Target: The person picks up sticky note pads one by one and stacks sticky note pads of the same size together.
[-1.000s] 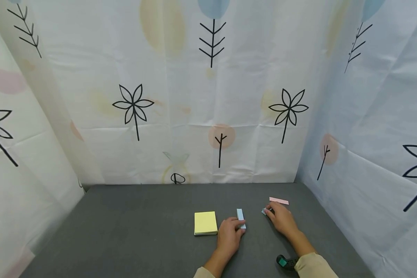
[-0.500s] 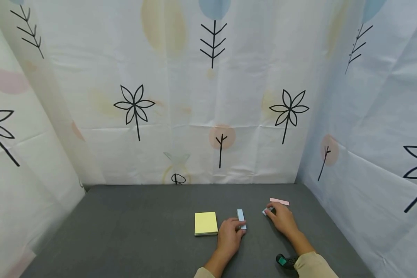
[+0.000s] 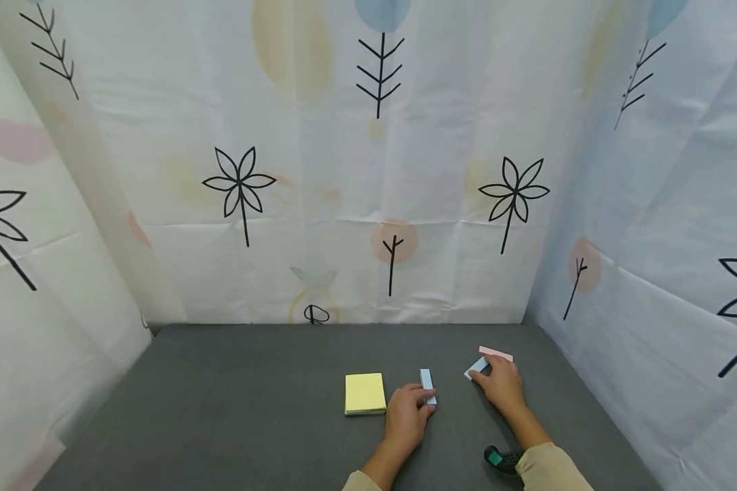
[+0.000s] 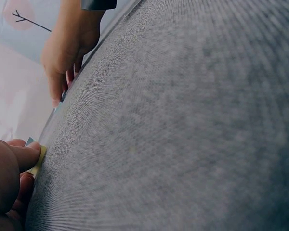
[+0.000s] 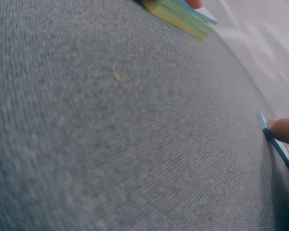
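In the head view my left hand (image 3: 405, 417) pinches a narrow stack of sticky-note strips (image 3: 426, 378) with a light blue top. Green and yellow layers (image 5: 183, 19) of that stack show under the blue in the right wrist view. Farther right, my right hand (image 3: 502, 385) holds a separate light blue strip pad (image 3: 476, 368) by its edges, thumb on the near side. This pad lies slanted on the dark table, its right end partly hidden by the fingers. Just behind it is a pink strip pad (image 3: 496, 353), overlapped by the right fingers.
A square yellow sticky-note pad (image 3: 365, 393) lies to the left of my left hand. Near the right sleeve rests a black device with a green patch (image 3: 499, 457). The grey table (image 3: 221, 409) is bounded by printed cloth walls (image 3: 319, 273).
My right fingers have shifted slightly right, and more of the slanted blue pad shows beside the pink one. The left hand keeps its pinch in place.
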{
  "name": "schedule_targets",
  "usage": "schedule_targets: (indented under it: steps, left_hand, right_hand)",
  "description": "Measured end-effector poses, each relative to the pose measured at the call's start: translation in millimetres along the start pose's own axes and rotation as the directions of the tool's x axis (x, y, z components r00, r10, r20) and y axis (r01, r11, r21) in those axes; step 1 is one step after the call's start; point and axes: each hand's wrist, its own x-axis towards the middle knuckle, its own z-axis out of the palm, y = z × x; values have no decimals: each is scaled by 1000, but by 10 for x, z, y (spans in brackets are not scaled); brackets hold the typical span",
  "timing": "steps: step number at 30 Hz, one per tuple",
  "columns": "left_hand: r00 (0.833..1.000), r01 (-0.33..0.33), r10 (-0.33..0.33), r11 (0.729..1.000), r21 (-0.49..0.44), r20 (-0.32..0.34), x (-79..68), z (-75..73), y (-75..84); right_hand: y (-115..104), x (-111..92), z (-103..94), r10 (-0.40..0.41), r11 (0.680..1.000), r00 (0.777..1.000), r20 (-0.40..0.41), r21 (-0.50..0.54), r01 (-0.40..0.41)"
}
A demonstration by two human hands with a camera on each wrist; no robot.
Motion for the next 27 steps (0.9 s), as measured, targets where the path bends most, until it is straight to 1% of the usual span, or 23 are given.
schedule_targets:
  steps: [4, 8, 11, 17, 23, 27]
  left_hand:
    - [1000, 1, -1, 1000, -1, 6, 0, -3, 3]
    - [1000, 2, -2, 1000, -8, 5, -7, -9, 9]
    - [1000, -5, 5, 1000, -11, -5, -14, -9, 8]
    - [1000, -17, 17, 1000, -16, -17, -14, -7, 7]
    - [999, -30, 29, 999, -21, -33, -11, -1, -2]
    - [998, -48, 48, 999, -11, -42, -9, -2, -5]
  right_hand:
    - [-19, 6, -6, 48, 998, 998, 30, -30, -47]
    - [-33, 16, -11, 75, 997, 997, 30, -25, -74]
    - [-43, 15, -13, 98, 995, 995, 17, 5, -98]
    - [-70, -4, 6, 145, 982, 989, -23, 127, -141]
    - [-147, -42, 44, 139, 960, 988, -73, 256, -116]
    - [-188, -60, 84, 123, 954, 982, -143, 289, -78]
